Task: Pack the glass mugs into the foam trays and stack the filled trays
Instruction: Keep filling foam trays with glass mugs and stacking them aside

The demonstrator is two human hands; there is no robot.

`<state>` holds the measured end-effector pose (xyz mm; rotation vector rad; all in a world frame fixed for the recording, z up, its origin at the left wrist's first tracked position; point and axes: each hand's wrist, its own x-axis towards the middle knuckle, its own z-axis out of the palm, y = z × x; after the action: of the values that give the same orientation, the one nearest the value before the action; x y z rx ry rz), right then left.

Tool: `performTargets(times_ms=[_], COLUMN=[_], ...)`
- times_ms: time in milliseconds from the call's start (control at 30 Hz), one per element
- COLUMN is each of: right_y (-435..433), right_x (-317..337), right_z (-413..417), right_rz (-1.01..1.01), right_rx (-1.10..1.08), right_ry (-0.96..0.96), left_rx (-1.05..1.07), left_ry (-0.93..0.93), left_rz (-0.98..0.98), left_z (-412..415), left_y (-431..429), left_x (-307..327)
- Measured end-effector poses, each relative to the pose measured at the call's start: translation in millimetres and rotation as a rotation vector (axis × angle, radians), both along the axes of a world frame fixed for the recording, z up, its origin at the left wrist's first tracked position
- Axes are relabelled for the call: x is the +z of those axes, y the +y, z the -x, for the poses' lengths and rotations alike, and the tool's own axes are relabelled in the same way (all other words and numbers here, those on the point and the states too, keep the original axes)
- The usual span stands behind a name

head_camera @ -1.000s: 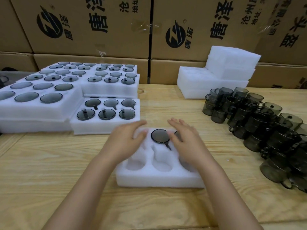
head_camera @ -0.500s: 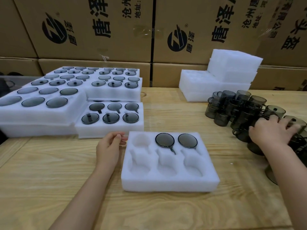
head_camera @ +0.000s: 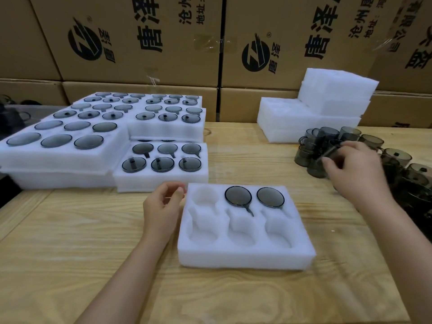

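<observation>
A wall of cardboard boxes [head_camera: 145,50] printed with black logos and characters stands far behind the open tray [head_camera: 245,256]. The pale wooden worktop [head_camera: 70,242] carries that tray near its front middle.

Behind and to the left of the open tray, filled trays [head_camera: 58,157] sit in low stacks, every pocket taken by a dark glass mug seen from above. The nearest of them lies just beyond the open tray's far left corner. Far behind and to the right of the open tray is a pile of bare trays [head_camera: 327,108], white foam with nothing in them.

To the right of the open tray, well apart from it, loose mugs [head_camera: 311,160] of smoky glass stand crowded together upright.

The open tray has six pockets in two rows. Its far middle and far right pockets hold two mugs [head_camera: 238,195], rims up, and the other four pockets are bare.

The hands are wide apart. The right hand [head_camera: 357,174] is out over the tray-side edge of the loose mugs, fingers bent among them. It is blurred, so I cannot tell whether it grips one. The left hand [head_camera: 161,206] sits just left of the open tray's far left corner, fingers loosely curled with nothing in them and the thumb tip right beside the foam.
</observation>
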<state>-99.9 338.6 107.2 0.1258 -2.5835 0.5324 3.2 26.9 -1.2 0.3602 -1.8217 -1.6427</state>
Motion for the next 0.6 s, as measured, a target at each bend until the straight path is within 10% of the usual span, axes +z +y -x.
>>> performTargets(times_ms=[233,600], right_y=[-107.6,-164.7], right_x=[5.6,-15.6], right_z=[-57.9,-48.4], right_rz=[0.191,0.283], right_rx=[0.539,0.705], right_ry=[-0.058,-0.269], left_rx=[-0.22,-0.25], left_ry=[0.237,0.135], left_rz=[0.243,0.175], left_z=[-16.4,-8.3], left_y=[17.1,13.2], left_x=[24.3,30.1])
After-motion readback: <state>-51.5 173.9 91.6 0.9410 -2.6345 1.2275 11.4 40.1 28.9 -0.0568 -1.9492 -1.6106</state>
